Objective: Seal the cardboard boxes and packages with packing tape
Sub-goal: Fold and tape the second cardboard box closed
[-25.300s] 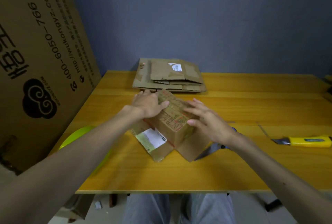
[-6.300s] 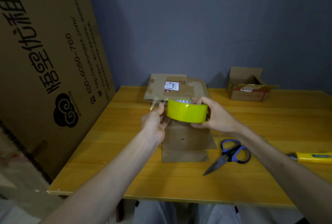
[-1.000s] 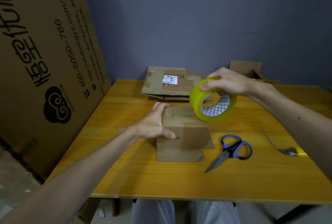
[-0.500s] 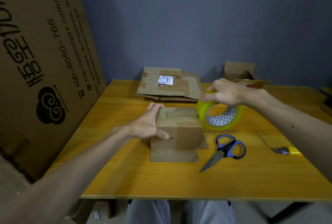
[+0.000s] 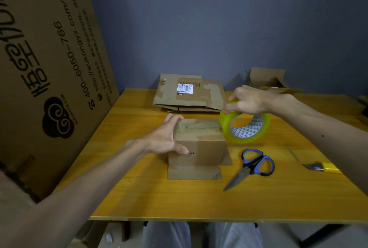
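The left hand (image 5: 165, 138) presses with straight fingers against the left side of the box (image 5: 199, 144) standing on the counter (image 5: 139, 198), while the right hand (image 5: 249, 100) grips the yellow tape roll (image 5: 225, 124) just beside the box's upper right edge, with scissors (image 5: 253, 166) lying right of the box and flattened cardboard (image 5: 189, 96) behind it.

Small cardboard box (image 5: 199, 148) sits mid-table (image 5: 179, 198), top flaps closed. Left hand (image 5: 165, 138) is at its 9 o'clock side, fingers laid flat over the top edge and thumb on the front face. Right hand (image 5: 249, 100) grips the yellow tape roll (image 5: 225, 128), upright at the box's 2 o'clock corner. Scissors (image 5: 251, 166) lie at 4 o'clock, utility knife (image 5: 326, 167) beyond at 3. Flattened cardboard (image 5: 189, 94) is at 12, an open carton (image 5: 266, 78) at 1 and a large printed sheet (image 5: 49, 68) leans at 9.
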